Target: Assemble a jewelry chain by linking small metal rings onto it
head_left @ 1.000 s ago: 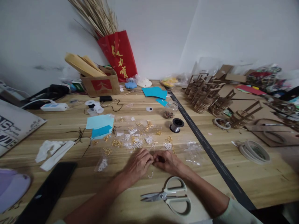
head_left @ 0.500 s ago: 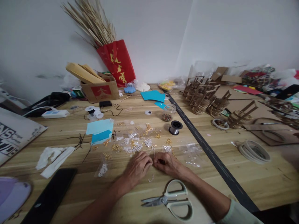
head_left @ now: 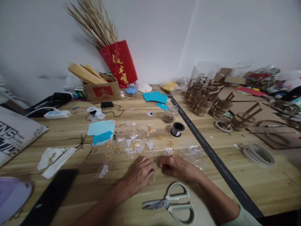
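My left hand [head_left: 142, 172] rests on the wooden table with its fingers curled together, right above a short curved silver chain [head_left: 152, 180]. Whatever its fingertips hold, if anything, is hidden. Just to the right, my right hand [head_left: 172, 166] is closed too, slightly blurred, its fingertips pointing down at the table. Between the two hands lies a thin chain [head_left: 155, 158] with a ring [head_left: 154, 149] at its top. Scissors [head_left: 168, 202] with pale handles lie spread in front of my hands. Silver findings [head_left: 135, 149] and gold findings [head_left: 117, 149] are scattered beyond.
A wire spool [head_left: 177, 129] and a bead jar [head_left: 169, 117] stand past my right hand. Clear plastic bags [head_left: 194, 153] lie right of it. Small wooden baskets [head_left: 203, 100] stand at right. A black phone-like slab [head_left: 50, 197] lies at left; blue paper [head_left: 101, 128] is farther back.
My hands have drawn a little apart. The left came slightly nearer to the short curved chain, and the right shifted rightward, leaving more of the ringed chain in sight.
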`<state>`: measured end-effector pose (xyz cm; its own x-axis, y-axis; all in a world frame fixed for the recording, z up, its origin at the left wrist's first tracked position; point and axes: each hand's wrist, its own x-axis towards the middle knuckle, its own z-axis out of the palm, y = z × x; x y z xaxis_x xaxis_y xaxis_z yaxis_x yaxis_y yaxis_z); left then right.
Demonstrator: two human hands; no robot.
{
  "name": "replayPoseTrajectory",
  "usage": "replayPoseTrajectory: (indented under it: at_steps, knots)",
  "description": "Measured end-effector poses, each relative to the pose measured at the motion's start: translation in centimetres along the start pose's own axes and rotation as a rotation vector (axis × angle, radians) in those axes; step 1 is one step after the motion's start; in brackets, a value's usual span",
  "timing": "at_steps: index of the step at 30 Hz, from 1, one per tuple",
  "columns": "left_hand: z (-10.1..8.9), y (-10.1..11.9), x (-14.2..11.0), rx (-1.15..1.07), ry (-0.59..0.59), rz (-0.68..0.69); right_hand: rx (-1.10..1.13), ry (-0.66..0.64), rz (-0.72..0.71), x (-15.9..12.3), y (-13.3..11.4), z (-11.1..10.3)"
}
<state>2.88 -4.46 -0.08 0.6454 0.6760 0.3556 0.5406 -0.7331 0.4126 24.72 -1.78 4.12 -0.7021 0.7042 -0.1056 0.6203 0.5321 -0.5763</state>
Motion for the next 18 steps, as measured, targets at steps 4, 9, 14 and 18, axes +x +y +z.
replayPoseTrajectory:
  at_steps: [4, 9, 14, 18]
  knots:
    - [-0.6, 0.9, 0.2, 0.021, -0.087, 0.016, 0.009, -0.055, -0.036, -0.4, -0.1, -0.4]
    - [-1.3, 1.7, 0.2, 0.034, -0.169, 0.034, -0.012, -0.001, -0.035, -0.5, -0.8, -0.9]
    - [-0.8, 1.6, -0.1, 0.057, -0.167, 0.038, 0.022, 0.023, -0.105, -0.3, -0.9, -0.2]
    - [-0.6, 1.3, -0.1, 0.05, -0.162, 0.041, 0.012, 0.015, -0.137, 0.1, -0.4, 1.3]
